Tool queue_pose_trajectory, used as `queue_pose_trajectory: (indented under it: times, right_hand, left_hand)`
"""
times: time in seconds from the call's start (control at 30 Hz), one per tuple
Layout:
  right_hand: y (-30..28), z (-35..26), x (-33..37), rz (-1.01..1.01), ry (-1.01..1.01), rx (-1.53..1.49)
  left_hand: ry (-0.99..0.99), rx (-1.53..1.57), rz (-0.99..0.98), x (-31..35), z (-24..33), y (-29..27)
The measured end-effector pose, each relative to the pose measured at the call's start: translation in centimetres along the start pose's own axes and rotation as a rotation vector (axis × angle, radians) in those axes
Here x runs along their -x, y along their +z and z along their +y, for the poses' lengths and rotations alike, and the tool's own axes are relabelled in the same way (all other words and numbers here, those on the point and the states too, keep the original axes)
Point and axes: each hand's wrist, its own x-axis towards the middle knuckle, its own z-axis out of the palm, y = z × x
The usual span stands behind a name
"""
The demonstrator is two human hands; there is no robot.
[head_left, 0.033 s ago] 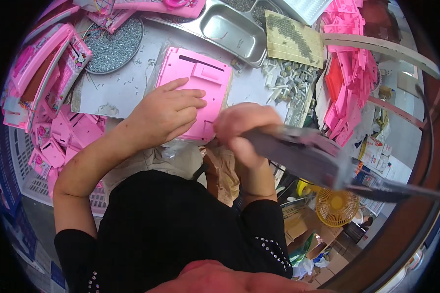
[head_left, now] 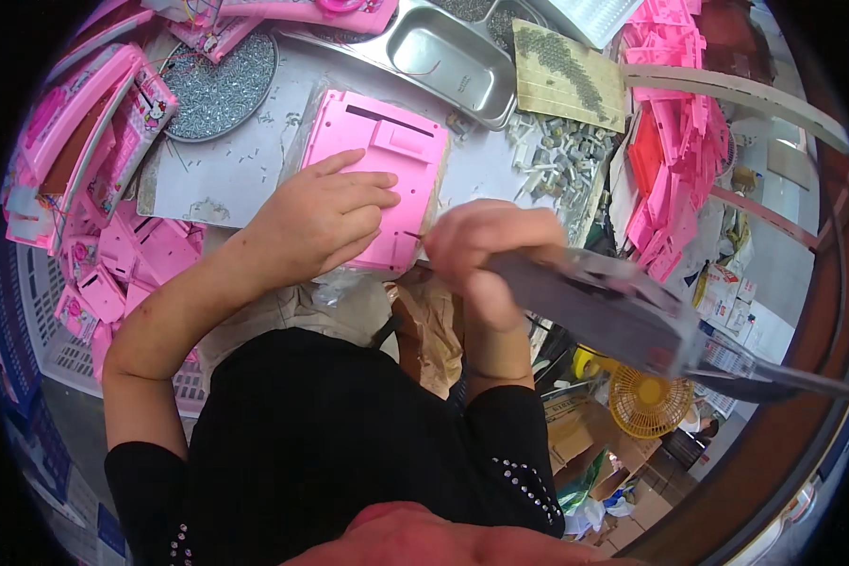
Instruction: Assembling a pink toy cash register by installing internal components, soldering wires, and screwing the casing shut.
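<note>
A pink plastic panel (head_left: 415, 170) with a dark slot and small holes lies on a clear plastic bag on the table in front of me. My left hand (head_left: 335, 212) rests on its left and lower part, fingers stretched out flat. By the panel's lower right edge my right hand (head_left: 491, 245) is wrapped around a grey power tool (head_left: 594, 307), seemingly an electric screwdriver. The tool slants away to the right, blurred by motion. A thin dark tip (head_left: 412, 234) shows at the panel's lower right corner, beside my right fingers.
A round dish of screws (head_left: 222, 90) sits at the left, near stacked pink housings (head_left: 85, 132). Metal trays (head_left: 448, 66) stand at the back. Right of the panel are a yellowish card with screws (head_left: 575, 71), small loose parts (head_left: 557, 156) and piled pink parts (head_left: 670, 189).
My right hand has shifted slightly to the right with the tool, and the thin tip now shows at the panel's corner. My left hand and the panel stay put.
</note>
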Motion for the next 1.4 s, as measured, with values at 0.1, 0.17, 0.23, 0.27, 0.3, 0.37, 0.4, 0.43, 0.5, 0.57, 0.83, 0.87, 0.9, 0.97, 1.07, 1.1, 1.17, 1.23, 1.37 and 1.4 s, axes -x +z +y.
queue_pose_trajectory:
  times: [0.1, 0.17, 0.23, 0.27, 0.3, 0.37, 0.4, 0.43, 0.5, 0.57, 0.83, 0.87, 0.9, 0.97, 1.07, 1.1, 1.17, 1.23, 1.37, 1.4]
  right_hand:
    - [0.7, -1.3, -0.6, 0.012, 0.003, -0.185]
    - [0.4, -1.0, -0.5, -0.03, -0.006, -0.199]
    - [0.3, -1.1, -0.3, -0.047, -0.018, -0.212]
    - [0.3, -1.3, -0.3, -0.042, -0.026, -0.218]
    - [0.3, -1.5, -0.2, -0.038, -0.035, -0.224]
    - [0.4, -1.7, -0.1, -0.01, -0.035, -0.248]
    - [0.4, -1.8, -0.1, 0.005, -0.036, -0.259]
    - [0.5, -1.8, 0.0, 0.016, -0.03, -0.261]
    - [0.7, -1.8, 0.1, 0.039, -0.019, -0.264]
    - [0.9, -1.8, 0.1, 0.041, -0.023, -0.255]
    - [1.0, -3.7, 0.2, 0.023, -0.048, -0.254]
    - [0.7, -4.2, 0.0, 0.007, -0.07, -0.26]
    - [0.5, -4.6, -0.2, -0.007, -0.092, -0.265]
    - [0.5, -4.5, -0.3, -0.008, -0.094, -0.324]
    - [1.2, -3.8, -0.2, 0.037, -0.072, -0.32]
    - [1.4, -3.7, 0.0, 0.063, -0.063, -0.301]
    - [1.6, -3.8, 0.2, 0.099, -0.016, -0.21]
    - [1.9, -3.9, 0.4, 0.136, 0.026, -0.187]
    - [1.9, -4.2, 0.6, 0.155, 0.065, -0.214]
    - [1.9, -4.4, 0.6, 0.157, 0.077, -0.213]
  left_hand:
    - [0.004, 0.041, 0.006, -0.1, -0.1, 0.0]
    - [-0.012, 0.052, 0.016, 0.0, -0.1, -0.1]
    - [-0.013, 0.078, 0.059, 0.0, 0.1, -0.2]
    - [-0.007, 0.1, 0.096, -0.1, 0.3, -0.2]
    - [0.0, 0.122, 0.134, -0.2, 0.6, -0.2]
    - [-0.075, 0.289, 0.156, -0.2, 2.0, -0.3]
    - [-0.112, 0.372, 0.167, -0.3, 2.7, -0.3]
    - [-0.096, 0.388, 0.206, -0.6, 3.3, -0.2]
    - [-0.063, 0.422, 0.282, -1.4, 4.2, 0.3]
    - [-0.068, 0.418, 0.275, -2.1, 4.6, 0.7]
    - [-0.043, 0.328, 0.229, -2.1, 4.7, 1.2]
    - [-0.03, 0.296, 0.226, -1.7, 4.3, 1.1]
    - [-0.016, 0.264, 0.222, -1.4, 4.0, 0.8]
    - [-0.01, 0.301, 0.197, -1.2, 3.9, -0.3]
    - [0.03, 0.317, 0.218, -1.7, 4.0, -0.6]
    - [0.039, 0.323, 0.211, -1.9, 4.1, -0.7]
    - [0.051, 0.315, 0.197, -2.1, 4.1, -0.7]
    - [0.063, 0.298, 0.178, -2.0, 4.0, -0.6]
    - [0.099, 0.21, 0.101, -2.3, 4.0, -0.6]
    - [0.12, 0.193, 0.076, -2.4, 3.9, -0.7]
